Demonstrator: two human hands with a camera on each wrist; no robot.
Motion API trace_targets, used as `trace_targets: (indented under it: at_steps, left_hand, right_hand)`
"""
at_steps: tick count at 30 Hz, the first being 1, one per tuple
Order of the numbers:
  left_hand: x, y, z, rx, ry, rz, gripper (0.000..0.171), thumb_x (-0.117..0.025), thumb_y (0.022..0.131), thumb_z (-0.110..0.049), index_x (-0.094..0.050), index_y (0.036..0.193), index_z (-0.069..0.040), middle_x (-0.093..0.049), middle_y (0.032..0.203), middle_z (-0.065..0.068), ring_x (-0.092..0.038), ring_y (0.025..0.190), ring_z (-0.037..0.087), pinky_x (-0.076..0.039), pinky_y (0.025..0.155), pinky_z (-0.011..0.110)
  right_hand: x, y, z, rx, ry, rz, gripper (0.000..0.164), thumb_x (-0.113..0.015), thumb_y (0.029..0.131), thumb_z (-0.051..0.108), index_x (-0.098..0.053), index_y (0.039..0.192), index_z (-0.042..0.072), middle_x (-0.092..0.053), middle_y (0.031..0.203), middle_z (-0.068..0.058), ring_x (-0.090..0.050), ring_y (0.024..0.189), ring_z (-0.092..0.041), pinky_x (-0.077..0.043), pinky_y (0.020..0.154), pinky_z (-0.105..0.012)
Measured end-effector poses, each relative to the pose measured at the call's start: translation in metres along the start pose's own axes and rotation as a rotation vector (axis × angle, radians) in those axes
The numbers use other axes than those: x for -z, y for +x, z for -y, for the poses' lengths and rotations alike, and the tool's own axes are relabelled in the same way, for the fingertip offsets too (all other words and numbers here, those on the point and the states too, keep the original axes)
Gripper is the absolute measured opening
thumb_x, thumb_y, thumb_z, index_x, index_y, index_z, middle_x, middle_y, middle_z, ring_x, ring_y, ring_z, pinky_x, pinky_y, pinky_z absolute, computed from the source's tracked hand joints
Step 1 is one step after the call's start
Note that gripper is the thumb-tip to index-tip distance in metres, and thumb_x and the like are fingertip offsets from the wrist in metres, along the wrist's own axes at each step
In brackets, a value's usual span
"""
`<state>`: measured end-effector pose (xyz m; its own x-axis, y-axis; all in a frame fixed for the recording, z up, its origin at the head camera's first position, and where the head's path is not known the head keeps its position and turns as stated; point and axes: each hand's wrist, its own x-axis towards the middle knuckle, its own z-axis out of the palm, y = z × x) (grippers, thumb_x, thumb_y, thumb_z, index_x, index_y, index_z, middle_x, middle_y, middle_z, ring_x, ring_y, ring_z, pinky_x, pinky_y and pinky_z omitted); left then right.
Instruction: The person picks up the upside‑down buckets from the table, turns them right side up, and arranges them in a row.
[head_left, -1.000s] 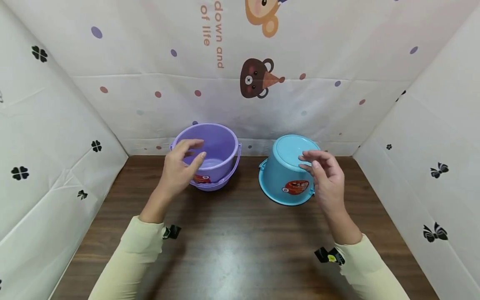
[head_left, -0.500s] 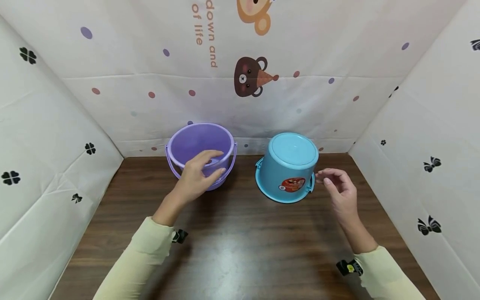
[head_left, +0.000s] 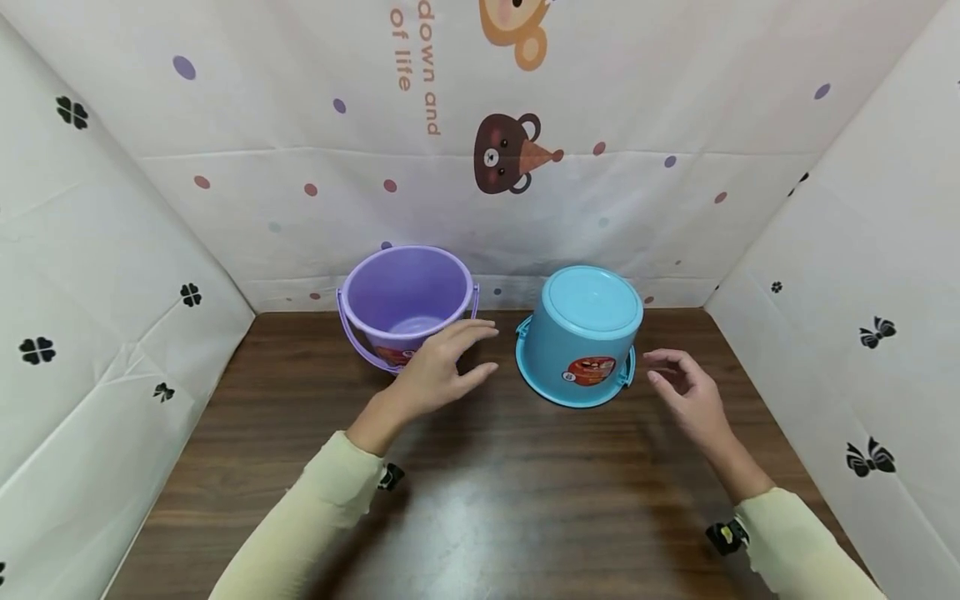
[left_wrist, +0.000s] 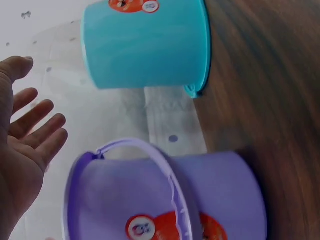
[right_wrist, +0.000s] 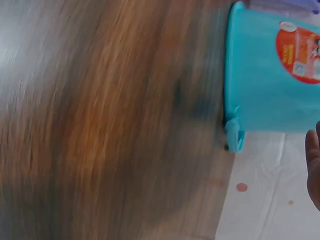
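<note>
Plainly gripping nothing, hovering with left hand (head_left: 435, 371) relaxed beside the upright purple plastic bucket (head_left: 401, 296) and right hand (head_left: 694, 398) likewise by the turquoise plastic bucket (head_left: 585, 342). Standing upside down on brown wood-grain table (head_left: 540, 492), probably resting rim-down for steadiness; tapering towards smooth round base (head_left: 595, 298), showing red oval sticker (head_left: 591, 370).

booth-like nook | wood-grain tabletop (head_left: 540, 483) | printed sheets (head_left: 435, 208), three sides

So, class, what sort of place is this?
Probably a makeshift tabletop booth, indoors: a wood-grain table walled in by a bear-print backdrop and a clover-print side sheet.
</note>
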<state>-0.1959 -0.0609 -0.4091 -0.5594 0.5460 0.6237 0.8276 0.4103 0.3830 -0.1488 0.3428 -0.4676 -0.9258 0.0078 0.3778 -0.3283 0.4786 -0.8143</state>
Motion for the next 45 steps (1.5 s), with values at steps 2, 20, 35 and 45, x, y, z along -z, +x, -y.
trace_targets:
  at_steps: [2,20,35,45]
  left_hand:
    - [-0.006,0.002,0.000,0.000,0.001,0.014,0.046,-0.081,0.090,-0.020,-0.066,0.131,-0.005,-0.065,0.136,0.012,-0.060,0.130,0.026,-0.048,0.112,0.039]
    - [-0.060,0.010,0.029,0.149,0.056,0.271,0.052,-0.082,0.090,-0.026,-0.064,0.134,-0.005,-0.065,0.137,0.012,-0.059,0.132,0.027,-0.049,0.112,0.040]
    - [-0.097,0.021,0.058,0.284,0.062,0.393,0.052,-0.084,0.088,-0.022,-0.065,0.132,-0.001,-0.062,0.136,0.012,-0.059,0.129,0.027,-0.049,0.110,0.040]
    - [-0.118,0.018,0.071,0.321,0.118,0.443,0.045,-0.084,0.088,-0.025,-0.067,0.127,-0.009,-0.065,0.136,0.007,-0.058,0.132,0.022,-0.047,0.112,0.036]
  right_hand:
    - [0.002,0.002,-0.005,-0.019,-0.054,0.025,0.031,-0.063,0.103,0.009,-0.060,0.133,0.003,-0.062,0.131,-0.015,-0.060,0.116,-0.003,-0.048,0.092,-0.009]
    - [-0.001,0.022,-0.046,-0.003,-0.379,0.274,0.040,-0.078,0.093,0.016,-0.065,0.130,0.007,-0.061,0.137,-0.013,-0.057,0.130,-0.038,-0.050,0.101,-0.065]
    - [0.000,0.032,-0.066,0.061,-0.532,0.388,0.042,-0.083,0.089,0.027,-0.070,0.123,0.005,-0.063,0.133,-0.020,-0.053,0.129,-0.043,-0.044,0.105,-0.069]
    - [-0.003,0.035,-0.073,0.138,-0.610,0.455,0.030,-0.083,0.088,0.021,-0.075,0.113,0.005,-0.066,0.128,-0.017,-0.055,0.127,-0.040,-0.047,0.106,-0.063]
